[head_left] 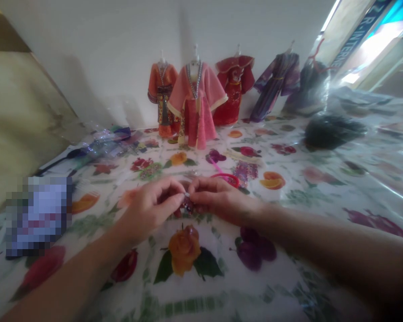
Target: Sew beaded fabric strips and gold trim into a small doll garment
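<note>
The left hand (152,203) and right hand (221,199) meet low over the fruit-print tablecloth (124,297), their fingertips pinching a small sequined piece (187,206) between them, its details too blurred to tell. That piece is in hand and not yet set down, while a sequined patch (245,172) lies loose beside a red ring (234,180). Behind, the orange robe (163,82), pink robe (210,85), red gown (226,114) and purple robe (278,85) hang on upright stands, apparently complete.

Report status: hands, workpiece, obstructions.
Left hand and right hand together, pinching small dark piece; details blurred. Red-rimmed item just beyond right hand, seemingly not blocking. Pink robe farther back.
</note>
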`<state>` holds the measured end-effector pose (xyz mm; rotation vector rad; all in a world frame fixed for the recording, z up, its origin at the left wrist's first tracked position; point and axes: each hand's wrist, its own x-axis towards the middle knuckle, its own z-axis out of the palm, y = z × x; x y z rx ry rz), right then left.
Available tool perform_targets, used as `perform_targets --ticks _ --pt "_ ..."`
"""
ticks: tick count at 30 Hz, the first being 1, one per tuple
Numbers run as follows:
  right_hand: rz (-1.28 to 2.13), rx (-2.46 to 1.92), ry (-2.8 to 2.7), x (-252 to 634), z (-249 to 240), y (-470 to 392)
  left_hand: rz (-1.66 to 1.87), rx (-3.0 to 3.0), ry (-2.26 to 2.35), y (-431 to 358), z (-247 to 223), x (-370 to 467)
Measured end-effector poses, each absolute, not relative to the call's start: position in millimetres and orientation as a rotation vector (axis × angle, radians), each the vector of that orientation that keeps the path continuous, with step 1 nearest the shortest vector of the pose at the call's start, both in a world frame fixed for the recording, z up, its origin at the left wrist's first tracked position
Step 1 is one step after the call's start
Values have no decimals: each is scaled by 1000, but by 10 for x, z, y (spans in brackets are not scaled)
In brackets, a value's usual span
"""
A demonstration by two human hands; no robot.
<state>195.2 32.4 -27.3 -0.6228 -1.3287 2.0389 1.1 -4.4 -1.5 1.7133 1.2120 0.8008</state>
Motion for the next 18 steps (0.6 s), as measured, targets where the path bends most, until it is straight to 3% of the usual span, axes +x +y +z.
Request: perform_targets --ticks 10,18 --pt "1889 -643 -1403 1971 -304 361 811 1711 1264 -38 -2 -13" --pt "1547 -767 -1598 1982 -103 223 791 1775 1360 -92 79 41"
